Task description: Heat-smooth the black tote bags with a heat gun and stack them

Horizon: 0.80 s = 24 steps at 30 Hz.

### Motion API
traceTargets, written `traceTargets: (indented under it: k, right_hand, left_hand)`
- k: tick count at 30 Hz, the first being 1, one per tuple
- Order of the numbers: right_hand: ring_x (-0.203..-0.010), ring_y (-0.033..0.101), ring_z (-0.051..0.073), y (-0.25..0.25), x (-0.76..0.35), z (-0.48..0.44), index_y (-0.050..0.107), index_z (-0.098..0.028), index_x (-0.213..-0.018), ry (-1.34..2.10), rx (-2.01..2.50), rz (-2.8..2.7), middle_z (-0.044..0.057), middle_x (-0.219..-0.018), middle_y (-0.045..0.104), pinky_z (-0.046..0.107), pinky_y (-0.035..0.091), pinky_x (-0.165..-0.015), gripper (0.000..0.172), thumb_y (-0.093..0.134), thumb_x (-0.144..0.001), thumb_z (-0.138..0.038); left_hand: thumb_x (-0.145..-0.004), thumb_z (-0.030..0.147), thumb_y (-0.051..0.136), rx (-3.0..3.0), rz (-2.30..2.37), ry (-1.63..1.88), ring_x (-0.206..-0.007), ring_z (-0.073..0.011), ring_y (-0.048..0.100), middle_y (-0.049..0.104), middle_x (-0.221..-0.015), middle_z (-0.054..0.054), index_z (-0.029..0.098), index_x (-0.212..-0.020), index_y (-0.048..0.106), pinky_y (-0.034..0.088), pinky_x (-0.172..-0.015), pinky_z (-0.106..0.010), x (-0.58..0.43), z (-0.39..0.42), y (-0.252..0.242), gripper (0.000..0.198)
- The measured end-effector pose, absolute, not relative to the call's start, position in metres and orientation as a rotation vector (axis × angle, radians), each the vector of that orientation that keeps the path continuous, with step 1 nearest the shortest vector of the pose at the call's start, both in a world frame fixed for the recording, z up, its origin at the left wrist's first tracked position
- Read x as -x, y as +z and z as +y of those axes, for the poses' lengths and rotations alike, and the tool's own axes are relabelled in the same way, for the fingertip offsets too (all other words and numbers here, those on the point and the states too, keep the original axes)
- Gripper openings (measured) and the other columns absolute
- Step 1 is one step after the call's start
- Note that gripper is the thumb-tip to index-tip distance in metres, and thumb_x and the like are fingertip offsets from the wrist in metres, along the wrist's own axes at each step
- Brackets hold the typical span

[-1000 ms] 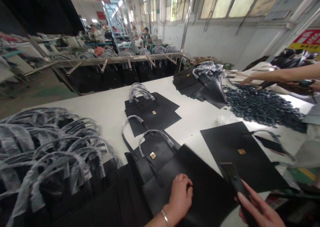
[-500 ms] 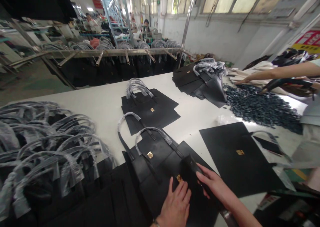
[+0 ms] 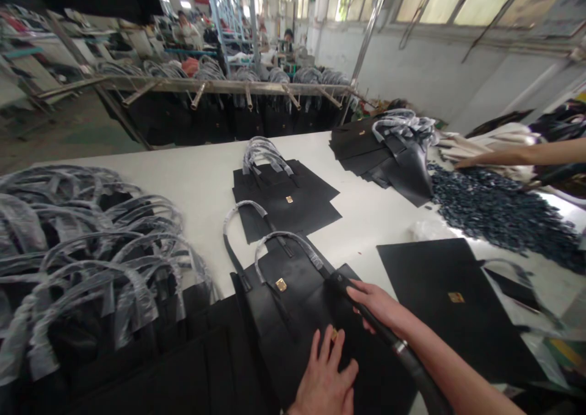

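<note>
My left hand (image 3: 325,372) lies with fingers spread on a black bag panel (image 3: 366,366), its fingertips beside and partly over a small gold plate (image 3: 334,334). My right hand (image 3: 378,305) is closed around a long, curved black handle-like piece with a silver ring (image 3: 400,346); its exact kind is unclear. The piece's far end rests at the panel's upper edge. Partly under this panel is a black handbag (image 3: 293,305) with a gold plate (image 3: 281,284) and a plastic-wrapped handle (image 3: 293,238).
Wrapped-handle bags (image 3: 114,268) are piled at left. More bags (image 3: 288,189) lie ahead on the white table (image 3: 192,158). At right are a black panel (image 3: 430,287), a phone (image 3: 513,290), a heap of small dark pieces (image 3: 499,207) and another person's arm (image 3: 526,155).
My left fingers have spread apart near the gold plate. My right hand has shifted slightly up and left with the black piece. The view has turned a little to the left.
</note>
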State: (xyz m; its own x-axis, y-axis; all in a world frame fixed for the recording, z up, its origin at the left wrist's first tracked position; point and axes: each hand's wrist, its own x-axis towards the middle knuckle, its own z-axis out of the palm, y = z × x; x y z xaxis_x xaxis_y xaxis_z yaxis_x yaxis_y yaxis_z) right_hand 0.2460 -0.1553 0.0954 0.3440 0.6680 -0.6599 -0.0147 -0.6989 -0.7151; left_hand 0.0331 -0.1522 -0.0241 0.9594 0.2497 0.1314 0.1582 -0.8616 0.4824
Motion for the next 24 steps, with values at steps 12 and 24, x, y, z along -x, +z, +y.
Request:
traceTargets:
  k: [12, 24]
  right_hand:
    - [-0.037, 0.053, 0.009, 0.099, -0.256, -0.141, 0.047, -0.02, -0.131, 1.366, 1.972, -0.496, -0.002, -0.066, 0.057, 0.017, 0.04, -0.03, 0.045, 0.048, -0.093, -0.043]
    - [-0.039, 0.054, 0.01, 0.097, -0.302, -0.145, 0.053, -0.019, -0.107, 1.38, 1.961, -0.409, -0.002, -0.067, 0.059, 0.019, 0.042, -0.032, 0.035, 0.05, -0.091, -0.05]
  left_hand:
    - [-0.091, 0.046, 0.049, -2.752, 0.172, 0.335, -0.139, -0.0446, 0.025, 0.023, -0.154, -0.019, 0.024, -0.131, 0.047, 0.031, -0.105, -0.065, -0.035, -0.144, -0.028, 0.045]
    - [-0.083, 0.054, 0.056, -3.009, 0.22, 0.809, -0.127, -0.0377, 0.042, 0.049, -0.137, -0.014, 0.026, -0.117, 0.05, 0.005, -0.111, -0.057, -0.044, -0.144, -0.043, 0.044]
